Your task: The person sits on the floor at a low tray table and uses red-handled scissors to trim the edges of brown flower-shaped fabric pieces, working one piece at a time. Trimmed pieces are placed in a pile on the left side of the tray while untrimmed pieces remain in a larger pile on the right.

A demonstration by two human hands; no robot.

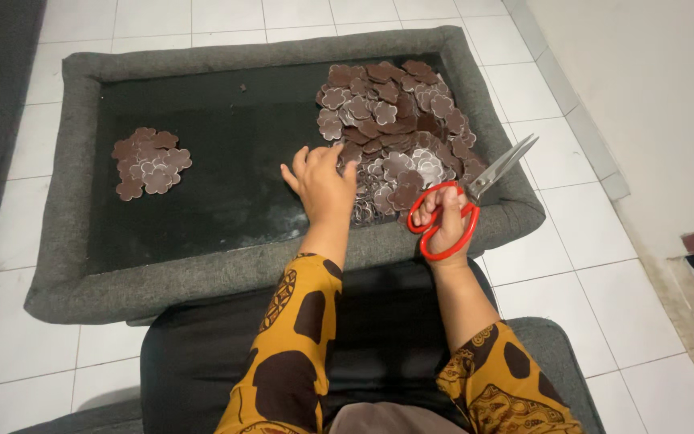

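A small pile of brown flower-shaped pieces (pixel 151 161) lies by white floor tiles (pixel 548 104).

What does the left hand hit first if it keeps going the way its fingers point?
The left hand points away from the body, fingers spread at the near-left edge of the large heap of brown flower-shaped cutouts. Straight on, it likely meets that heap first, though whether it touches already is unclear.
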